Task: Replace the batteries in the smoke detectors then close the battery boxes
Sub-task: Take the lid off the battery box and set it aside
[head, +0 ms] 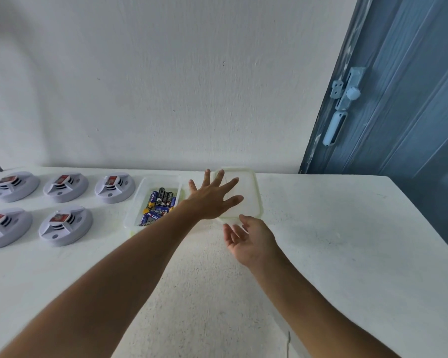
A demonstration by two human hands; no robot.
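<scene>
- White smoke detectors (67, 188), five of them, sit in two rows well left of both hands, each w/ a red-and-white block in its open bay; none touched yet, by my read.
- Clear plastic tub (136, 202) just left of the left hand holds loose batteries (158, 205), blue/black/yellow. The forearm crosses right over its near corner, so a careless pull-back could clip the tub and scatter cells across the top.
- Left hand (212, 200): fingers spread wide, palm down, over the clear lid (254, 192); can't tell if it's touching or hovering. Lid is see-through and green-rimmed, lying flat on a pale top, so easy to misjudge its edge and shove it toward the wall.
- Right hand (246, 239): relaxed, fingers loosely curled, palm turned up/in, holding nothing, just near side of the lid's front edge.
- Risk w/ batteries, prob: old and new cells could get mixed if pulled ones go back in the same tub.
- Table (334, 241): white, lightly speckled, matte; extends well right of the right hand.
- Room: plain white wall (166, 86) beyond the hands; blue panelled door (411, 112) w/ pale bolt and handle far right.
</scene>
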